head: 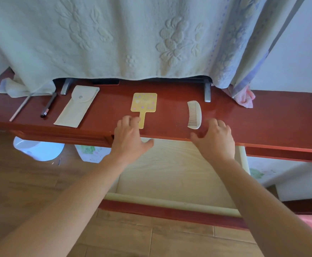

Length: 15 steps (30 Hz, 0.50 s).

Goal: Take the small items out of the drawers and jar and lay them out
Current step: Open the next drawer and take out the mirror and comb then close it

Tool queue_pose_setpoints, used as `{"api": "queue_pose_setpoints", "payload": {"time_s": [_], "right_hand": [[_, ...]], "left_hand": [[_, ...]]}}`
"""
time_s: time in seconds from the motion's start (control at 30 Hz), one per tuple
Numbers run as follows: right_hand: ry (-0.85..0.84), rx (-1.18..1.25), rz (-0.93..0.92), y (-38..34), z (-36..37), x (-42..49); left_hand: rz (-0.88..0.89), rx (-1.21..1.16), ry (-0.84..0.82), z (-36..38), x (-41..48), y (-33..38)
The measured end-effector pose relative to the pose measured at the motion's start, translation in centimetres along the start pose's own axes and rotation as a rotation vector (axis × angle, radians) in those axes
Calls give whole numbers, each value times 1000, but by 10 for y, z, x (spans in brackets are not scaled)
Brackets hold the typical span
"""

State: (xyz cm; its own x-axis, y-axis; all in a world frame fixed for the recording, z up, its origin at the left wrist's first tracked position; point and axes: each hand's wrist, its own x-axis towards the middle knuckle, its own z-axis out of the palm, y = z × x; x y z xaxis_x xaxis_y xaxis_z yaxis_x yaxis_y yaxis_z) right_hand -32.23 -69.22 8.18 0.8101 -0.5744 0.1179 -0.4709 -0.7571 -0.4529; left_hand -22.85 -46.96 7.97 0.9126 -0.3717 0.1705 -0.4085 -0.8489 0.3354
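Note:
A yellow hand mirror [144, 104] and a pale comb [194, 114] lie on the red-brown desk top [262, 117]. My left hand [128, 140] hovers with its fingers spread over the desk's front edge, and its fingertips touch the mirror's handle. My right hand [215, 139] is open just right of the comb's lower end and holds nothing. Below both hands a drawer [170, 175] is pulled out, showing a bare pale wood bottom. Further left on the desk lie a beige snap pouch [76, 106], a dark pen [48, 105] and a thin stick [20, 108].
A quilted cloth [114, 38] hangs over something on metal feet [207, 93] at the back of the desk. A pink rag [244, 98] lies at the right. A white bin [38, 148] stands on the wood floor under the desk's left side.

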Motion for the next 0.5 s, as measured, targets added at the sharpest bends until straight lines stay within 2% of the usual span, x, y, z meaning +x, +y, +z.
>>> {"api": "queue_pose_setpoints", "payload": {"time_s": [0.5], "right_hand": [[-54, -75, 35, 90, -47, -143]], "left_hand": [[32, 107, -153, -36, -138, -47]]}}
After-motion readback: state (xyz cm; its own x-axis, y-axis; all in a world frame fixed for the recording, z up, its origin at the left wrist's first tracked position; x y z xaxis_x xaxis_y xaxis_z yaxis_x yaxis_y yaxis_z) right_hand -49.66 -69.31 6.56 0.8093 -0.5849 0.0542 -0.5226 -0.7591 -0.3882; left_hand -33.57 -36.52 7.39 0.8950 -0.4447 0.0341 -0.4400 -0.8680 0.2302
